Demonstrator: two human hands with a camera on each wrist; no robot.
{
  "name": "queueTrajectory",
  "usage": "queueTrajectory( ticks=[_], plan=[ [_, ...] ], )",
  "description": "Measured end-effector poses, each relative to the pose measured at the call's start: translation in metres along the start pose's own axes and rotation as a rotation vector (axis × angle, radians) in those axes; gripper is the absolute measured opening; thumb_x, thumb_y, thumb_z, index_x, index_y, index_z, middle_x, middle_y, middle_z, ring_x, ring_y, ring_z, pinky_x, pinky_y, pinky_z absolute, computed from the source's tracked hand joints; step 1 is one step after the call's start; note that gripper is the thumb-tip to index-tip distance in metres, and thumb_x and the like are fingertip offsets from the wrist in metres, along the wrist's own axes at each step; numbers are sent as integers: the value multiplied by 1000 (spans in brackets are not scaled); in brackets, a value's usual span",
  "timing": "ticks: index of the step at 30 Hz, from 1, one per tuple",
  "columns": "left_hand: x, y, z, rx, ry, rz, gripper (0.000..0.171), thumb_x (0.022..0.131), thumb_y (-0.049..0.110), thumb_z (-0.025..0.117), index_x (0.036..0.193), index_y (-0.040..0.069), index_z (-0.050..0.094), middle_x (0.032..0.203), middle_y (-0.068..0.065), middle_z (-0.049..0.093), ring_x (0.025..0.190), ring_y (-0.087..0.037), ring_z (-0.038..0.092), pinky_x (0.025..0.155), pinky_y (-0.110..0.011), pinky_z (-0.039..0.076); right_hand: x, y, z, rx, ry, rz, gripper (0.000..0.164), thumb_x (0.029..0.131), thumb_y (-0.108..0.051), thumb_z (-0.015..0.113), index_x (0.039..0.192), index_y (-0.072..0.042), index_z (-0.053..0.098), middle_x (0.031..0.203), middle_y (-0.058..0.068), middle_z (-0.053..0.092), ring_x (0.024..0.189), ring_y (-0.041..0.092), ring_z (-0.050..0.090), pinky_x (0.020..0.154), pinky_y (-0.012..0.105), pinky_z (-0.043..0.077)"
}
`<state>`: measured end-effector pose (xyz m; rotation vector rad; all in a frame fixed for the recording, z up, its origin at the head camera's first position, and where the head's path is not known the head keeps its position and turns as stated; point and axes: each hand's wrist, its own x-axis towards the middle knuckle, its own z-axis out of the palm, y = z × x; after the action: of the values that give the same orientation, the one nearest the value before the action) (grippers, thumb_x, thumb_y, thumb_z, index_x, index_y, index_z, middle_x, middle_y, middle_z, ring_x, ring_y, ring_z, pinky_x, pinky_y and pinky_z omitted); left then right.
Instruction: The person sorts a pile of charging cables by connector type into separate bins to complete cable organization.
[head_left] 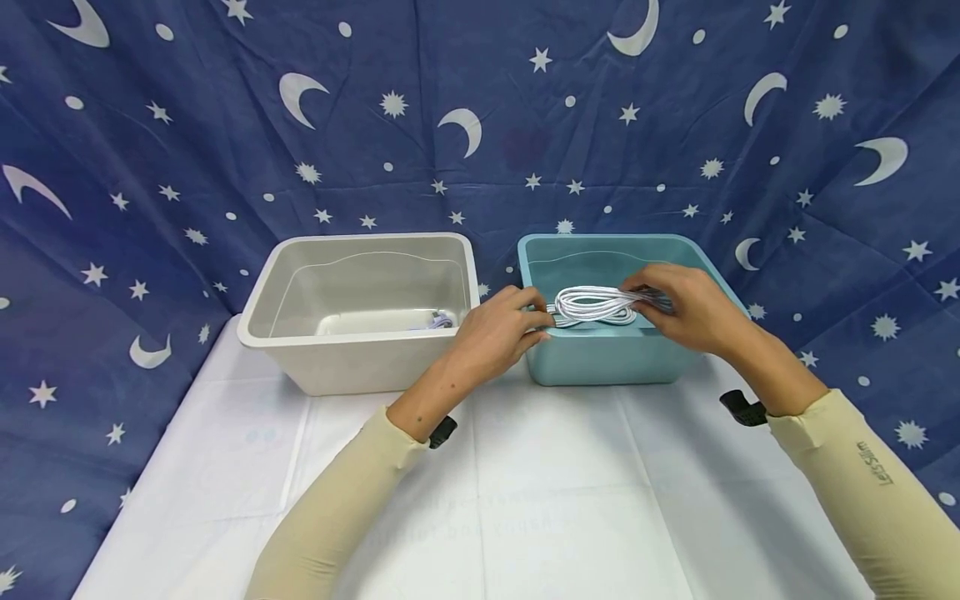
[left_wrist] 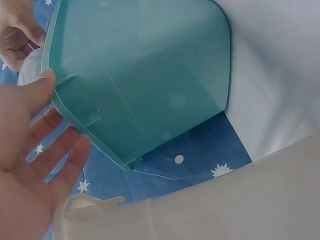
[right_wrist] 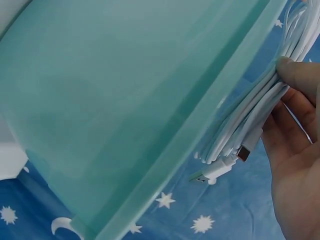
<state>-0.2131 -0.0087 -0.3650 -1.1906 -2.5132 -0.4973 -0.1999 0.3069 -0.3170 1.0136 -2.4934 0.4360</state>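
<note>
A coiled bundle of white USB cable [head_left: 596, 304] lies stretched sideways over the front rim of the teal bin [head_left: 600, 358]. My right hand [head_left: 686, 304] pinches its right part between thumb and fingers. Two plug ends [right_wrist: 215, 172] hang from the bundle in the right wrist view. At the bundle's left end, my left hand [head_left: 506, 329] has its fingertips on the strands, right at the bin's front left corner. The left wrist view shows that thumb over the teal rim, its other fingers loosely spread; the index finger is hidden.
A grey-white bin [head_left: 367, 362] stands left of the teal one, with a small purple cable [head_left: 441, 320] inside. Both bins rest on a white-covered table [head_left: 525, 500]. A blue curtain [head_left: 517, 100] with moons and stars hangs behind.
</note>
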Motion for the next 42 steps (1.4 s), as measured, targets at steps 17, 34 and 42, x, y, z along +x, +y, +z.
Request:
queueTrajectory(
  ticks=[17, 34, 42],
  plan=[
    [-1, 2, 1, -5, 2, 4, 23, 104, 32, 72, 123, 24, 81, 125, 7, 64, 113, -14, 57, 83, -24, 52, 0, 13, 16, 22, -11, 99, 23, 89, 3, 81, 110, -6, 75, 109, 6, 74, 103, 27, 70, 90, 50, 58],
    [-1, 3, 1, 22, 18, 16, 23, 105, 32, 69, 124, 25, 80, 125, 7, 65, 112, -14, 59, 83, -24, 53, -26, -8, 16, 20, 64, 68, 27, 87, 1, 81, 110, -11, 75, 110, -2, 71, 100, 18, 70, 85, 29, 54],
    [-3, 4, 3, 25, 59, 33, 21, 104, 30, 72, 122, 23, 80, 124, 6, 65, 112, -14, 60, 84, -26, 53, -36, -29, 18, 69, 143, -1, 31, 84, 3, 83, 112, -9, 75, 112, 1, 72, 105, 18, 68, 94, 14, 45]
  ],
)
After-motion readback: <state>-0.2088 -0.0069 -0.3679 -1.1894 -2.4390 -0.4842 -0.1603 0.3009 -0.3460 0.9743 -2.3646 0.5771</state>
